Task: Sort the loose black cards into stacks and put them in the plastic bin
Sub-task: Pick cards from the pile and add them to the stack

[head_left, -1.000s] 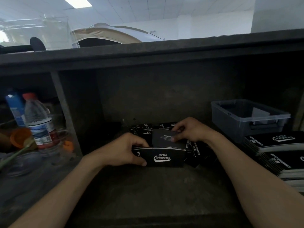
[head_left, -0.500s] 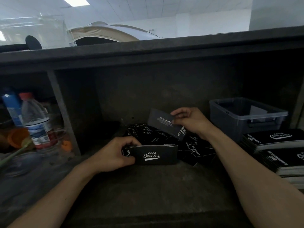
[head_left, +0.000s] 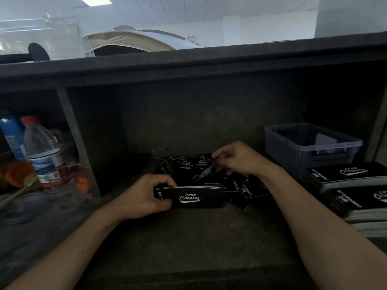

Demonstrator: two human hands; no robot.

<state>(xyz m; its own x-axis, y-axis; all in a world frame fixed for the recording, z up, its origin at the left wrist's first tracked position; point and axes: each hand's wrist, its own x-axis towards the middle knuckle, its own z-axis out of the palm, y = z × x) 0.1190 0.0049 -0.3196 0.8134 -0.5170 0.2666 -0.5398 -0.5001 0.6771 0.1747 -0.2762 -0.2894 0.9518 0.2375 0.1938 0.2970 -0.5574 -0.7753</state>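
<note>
Dark shelf [head_left: 188,237]: left hand [head_left: 146,195] grips card stack [head_left: 196,197] lettered "Club Camping" at mid-shelf. Right hand [head_left: 236,159] pinches single tilted card [head_left: 206,170] just behind, over loose cards [head_left: 245,189] marked "Camping Club". Plastic bin [head_left: 291,158] in back right corner; further stacks [head_left: 345,174] along right edge.

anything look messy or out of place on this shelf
Only the loose black cards on the dark shelf: they lie fanned and overlapping at mixed angles behind the squared black card stack that the left hand grips. The grey plastic bin and the black stacks beside it sit tidy.
</note>
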